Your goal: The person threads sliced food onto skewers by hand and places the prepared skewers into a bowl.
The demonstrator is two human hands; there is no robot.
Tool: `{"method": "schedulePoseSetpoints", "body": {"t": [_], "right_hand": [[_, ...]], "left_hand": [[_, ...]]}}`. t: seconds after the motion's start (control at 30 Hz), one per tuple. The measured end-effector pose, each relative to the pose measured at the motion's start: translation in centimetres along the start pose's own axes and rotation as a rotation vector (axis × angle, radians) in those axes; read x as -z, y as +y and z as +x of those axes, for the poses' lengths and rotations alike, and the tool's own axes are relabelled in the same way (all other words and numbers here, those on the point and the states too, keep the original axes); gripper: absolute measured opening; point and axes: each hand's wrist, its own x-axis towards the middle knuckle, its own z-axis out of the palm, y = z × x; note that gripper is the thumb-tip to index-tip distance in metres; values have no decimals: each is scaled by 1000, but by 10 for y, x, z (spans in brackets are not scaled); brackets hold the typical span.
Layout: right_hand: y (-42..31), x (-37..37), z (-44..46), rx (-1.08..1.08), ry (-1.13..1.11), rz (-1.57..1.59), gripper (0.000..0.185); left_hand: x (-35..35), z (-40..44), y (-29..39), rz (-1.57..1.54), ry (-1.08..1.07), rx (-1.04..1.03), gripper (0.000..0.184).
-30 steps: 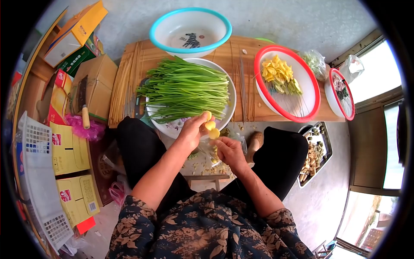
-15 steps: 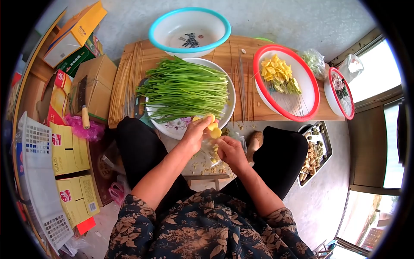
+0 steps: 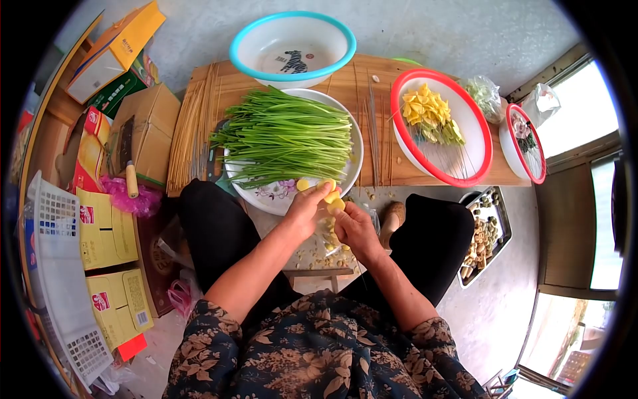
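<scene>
My left hand is closed on several round yellow potato slices above the front edge of the table. Close beside it, my right hand is closed on a thin skewer, with its fingertips against the lowest slice; the fingers cover most of the skewer. Just beyond the hands, long green chives lie heaped on a white plate with a purple flower print. Under the hands is a clear plastic bag, partly hidden by them.
A blue-rimmed basin stands at the back. To the right, a red-rimmed basin holds skewered yellow slices, beside a smaller basin. Bamboo sticks lie left; metal skewers lie mid-table. A tray of skewered pieces sits on the floor.
My right hand has moved slightly up to the lowest yellow slice. The slices in my left hand have shifted, and one now shows separately at its left.
</scene>
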Motion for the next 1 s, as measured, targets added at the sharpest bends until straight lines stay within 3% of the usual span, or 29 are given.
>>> {"method": "schedulePoseSetpoints", "body": {"t": [0.2, 0.3, 0.33, 0.4, 0.5, 0.77, 0.87, 0.93, 1.0], "right_hand": [[0, 7, 4, 27, 23, -35, 16], [-5, 8, -2, 12, 45, -80, 15], [-8, 8, -5, -10, 39, -78, 15], [-10, 8, -7, -31, 36, -73, 15], [-8, 12, -10, -29, 40, -63, 16], [-2, 14, -10, -40, 18, -109, 18], [-3, 14, -12, -59, 5, -165, 19], [-2, 14, -15, -72, 0, -187, 19], [2, 14, -14, -86, -10, -208, 18]], "left_hand": [[17, 9, 28, 132, -44, -118, 38], [34, 19, 45, 827, 184, -353, 24], [42, 23, 41, 830, 189, -356, 24], [55, 31, 28, 1417, 248, -656, 23], [40, 20, 20, 1565, 414, -705, 26], [41, 29, 17, 1597, 419, -709, 27], [51, 41, 16, 1325, 321, -585, 25], [49, 40, 22, 753, 257, -279, 19], [45, 33, 28, 634, 238, -262, 17]]}}
